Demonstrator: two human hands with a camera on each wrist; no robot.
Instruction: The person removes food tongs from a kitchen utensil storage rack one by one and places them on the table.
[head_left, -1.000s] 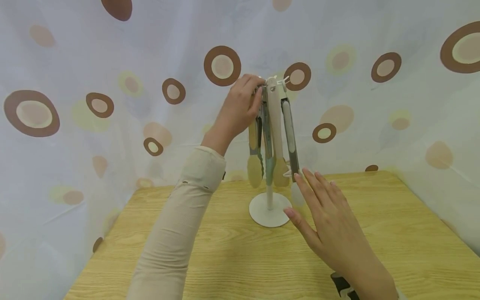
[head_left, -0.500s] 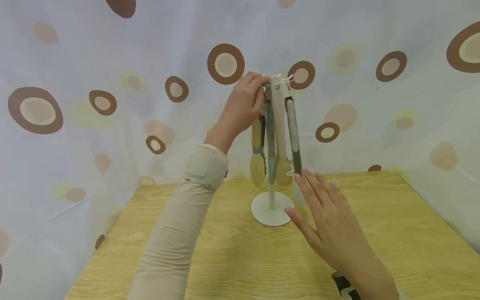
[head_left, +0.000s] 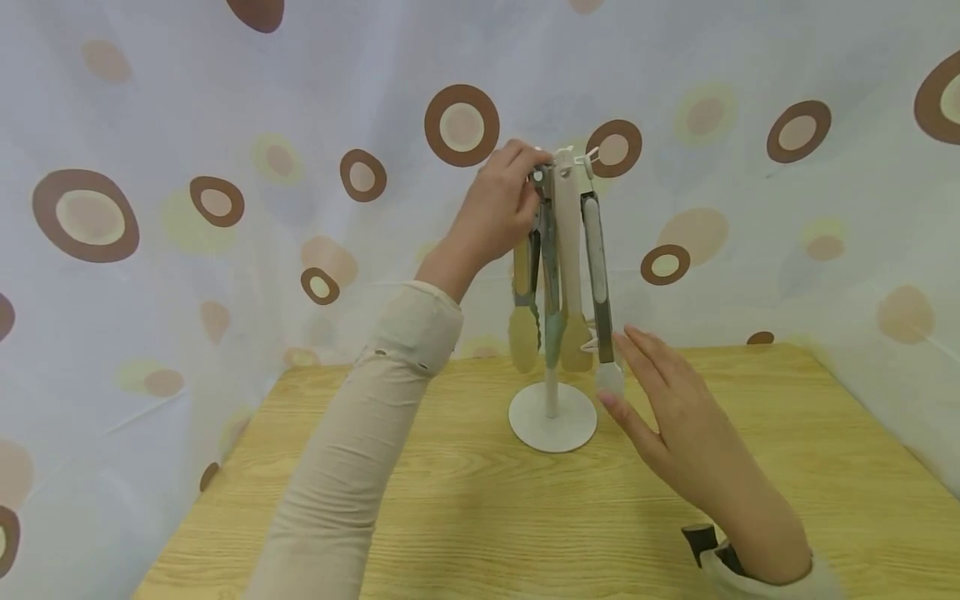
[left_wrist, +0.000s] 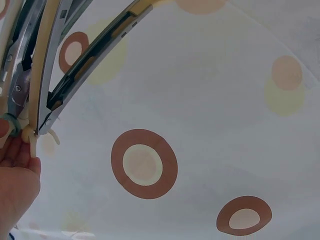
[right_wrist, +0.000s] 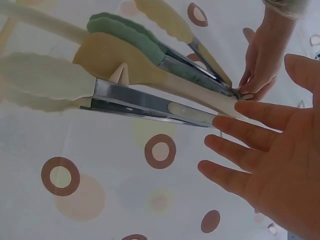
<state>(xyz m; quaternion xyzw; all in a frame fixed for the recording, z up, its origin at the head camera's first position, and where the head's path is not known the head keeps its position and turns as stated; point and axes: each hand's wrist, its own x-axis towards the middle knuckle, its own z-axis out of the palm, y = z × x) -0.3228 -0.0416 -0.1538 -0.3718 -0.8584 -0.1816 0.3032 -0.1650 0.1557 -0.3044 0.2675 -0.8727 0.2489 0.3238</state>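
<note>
A white utensil stand (head_left: pixel 552 432) holds several hanging kitchen tools. At its top, my left hand (head_left: pixel 497 204) pinches the hinge end of the green-tipped tongs (right_wrist: pixel 131 36); its fingertips also lie close to the stand's hooks. Yellow-tipped tongs (head_left: pixel 523 340) hang to the left, below that hand. Right of the green-tipped pair are a tan-headed spatula (right_wrist: pixel 120 56) and white-tipped tongs (right_wrist: pixel 45 75), the latter hanging slightly aslant. My right hand (head_left: pixel 686 429) is held beside the white-tipped tongs, fingers straight and spread, holding nothing. Whether its thumb touches their tip I cannot tell.
The stand is on a wood-grain table (head_left: pixel 465 500), toward its far edge. A pale curtain (head_left: pixel 225 108) with brown and yellow circles hangs behind and along both sides. A dark strap (head_left: pixel 701 540) shows at the right wrist.
The view has shifted slightly, so the stand appears further right. My right hand has turned and moved a little right, uncovering the white-tipped tongs' end. The left hand stays at the stand's top.
</note>
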